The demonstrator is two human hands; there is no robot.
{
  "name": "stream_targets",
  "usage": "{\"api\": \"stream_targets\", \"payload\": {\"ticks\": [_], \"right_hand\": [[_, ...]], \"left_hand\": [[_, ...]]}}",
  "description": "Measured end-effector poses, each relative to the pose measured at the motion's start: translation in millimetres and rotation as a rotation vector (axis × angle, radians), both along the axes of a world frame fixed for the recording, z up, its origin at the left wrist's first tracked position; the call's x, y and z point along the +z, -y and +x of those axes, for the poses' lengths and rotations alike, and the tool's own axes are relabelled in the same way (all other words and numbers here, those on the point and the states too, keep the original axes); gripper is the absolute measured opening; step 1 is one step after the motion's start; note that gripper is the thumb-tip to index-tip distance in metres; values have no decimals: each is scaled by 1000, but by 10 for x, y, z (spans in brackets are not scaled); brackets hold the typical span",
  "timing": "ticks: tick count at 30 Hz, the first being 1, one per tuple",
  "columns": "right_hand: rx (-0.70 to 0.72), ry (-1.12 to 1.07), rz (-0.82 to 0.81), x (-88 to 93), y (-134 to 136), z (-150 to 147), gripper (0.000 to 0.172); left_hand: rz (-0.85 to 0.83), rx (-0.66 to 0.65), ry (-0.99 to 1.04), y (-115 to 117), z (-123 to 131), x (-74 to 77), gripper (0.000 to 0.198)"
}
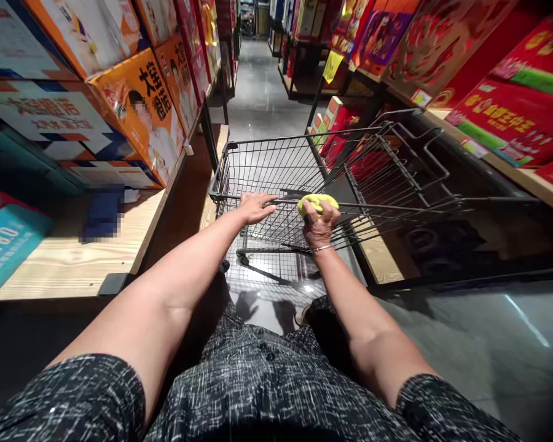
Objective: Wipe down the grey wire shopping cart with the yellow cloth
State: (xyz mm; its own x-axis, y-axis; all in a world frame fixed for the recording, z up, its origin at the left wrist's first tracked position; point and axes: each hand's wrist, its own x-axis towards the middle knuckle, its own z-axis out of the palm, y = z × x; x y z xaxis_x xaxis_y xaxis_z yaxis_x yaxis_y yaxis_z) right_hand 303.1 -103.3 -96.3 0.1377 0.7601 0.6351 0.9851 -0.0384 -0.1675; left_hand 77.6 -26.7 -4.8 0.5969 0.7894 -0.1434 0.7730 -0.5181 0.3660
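Note:
A black wire shopping cart (276,162) stands crosswise in front of me, its handle end to the right. My left hand (257,207) rests on the near top rail of the basket, fingers stretched to the right and holding nothing. Just right of it, my right hand (320,224) is closed around a yellow-green cloth (328,200) and presses it against the same rail. The cloth bunches out above and between the fingers. A thin bracelet circles the right wrist.
Wooden shelves with orange boxes (141,110) rise on the left, and a low wooden ledge (96,258) juts out there. Shelves with red gift boxes (498,120) line the right side, close to the cart. A grey tiled aisle (257,86) runs ahead between them.

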Motion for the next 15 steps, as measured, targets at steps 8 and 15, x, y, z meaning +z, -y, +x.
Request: {"api": "stream_targets", "payload": {"ticks": [8,15], "right_hand": [[142,51,-621,-962,80,-577,48],[309,135,-890,-1155,102,-736,41]], "left_hand": [[122,-56,-43,10,-59,-104,73],[156,-67,-77,12,-71,-163,86]]}}
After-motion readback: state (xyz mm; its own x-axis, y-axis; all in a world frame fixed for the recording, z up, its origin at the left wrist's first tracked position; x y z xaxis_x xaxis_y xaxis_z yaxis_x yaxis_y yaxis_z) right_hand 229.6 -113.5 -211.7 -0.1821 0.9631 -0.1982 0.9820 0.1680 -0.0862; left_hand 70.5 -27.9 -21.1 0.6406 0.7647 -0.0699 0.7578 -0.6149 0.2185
